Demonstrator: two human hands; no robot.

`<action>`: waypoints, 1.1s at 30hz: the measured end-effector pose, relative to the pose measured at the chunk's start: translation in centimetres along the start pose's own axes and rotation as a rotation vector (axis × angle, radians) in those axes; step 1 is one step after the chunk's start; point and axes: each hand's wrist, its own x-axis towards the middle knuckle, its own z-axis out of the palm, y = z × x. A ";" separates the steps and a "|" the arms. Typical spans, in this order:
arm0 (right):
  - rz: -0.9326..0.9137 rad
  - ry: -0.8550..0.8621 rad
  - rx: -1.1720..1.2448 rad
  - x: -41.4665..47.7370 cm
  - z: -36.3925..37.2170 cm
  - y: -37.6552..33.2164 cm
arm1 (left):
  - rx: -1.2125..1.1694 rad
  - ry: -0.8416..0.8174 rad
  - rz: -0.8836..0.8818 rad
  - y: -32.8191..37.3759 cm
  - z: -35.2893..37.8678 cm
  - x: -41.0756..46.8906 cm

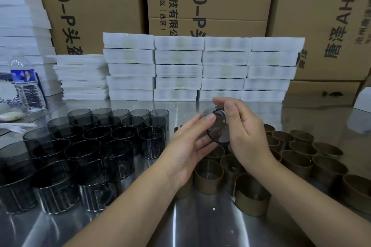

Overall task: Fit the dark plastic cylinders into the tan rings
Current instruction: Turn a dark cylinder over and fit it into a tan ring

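The person holds one dark cylinder [218,128] up in the air, over the tan rings [208,185] on the shiny metal table [190,226]. The right hand [246,132] pinches its top rim with the thumb and a finger. The left hand [186,146] has its fingers mostly straight, and one fingertip touches the side of the cylinder. The cylinder is not in any ring yet.

The pinch is small and the plastic looks smooth, so the cylinder may slip and drop. If it drops, it could hit the rings below. They stand close together, and many touch each other. They look light, so a bump may push them over or out of place.

The cylinder is tilted. If it goes down crooked, its edge may catch on a ring's rim and get stuck. Pushing hard then may bend the ring or crack the thin plastic.

The other dark cylinders [90,146] stand packed together on the left, close to the left arm. A wide move of that arm could tip some of them.
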 end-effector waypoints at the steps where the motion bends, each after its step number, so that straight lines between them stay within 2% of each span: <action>1: -0.001 0.000 0.033 0.0 0.0 0.1 | 0.002 0.012 0.001 0.0 0.0 0.0; 21: -0.040 -0.038 -0.033 -0.5 0.4 0.2 | -0.090 0.108 -0.009 1.1 -0.2 -0.1; 33: 0.034 -0.204 0.005 -0.2 0.0 0.6 | -0.206 0.113 -0.014 1.0 -0.2 -0.2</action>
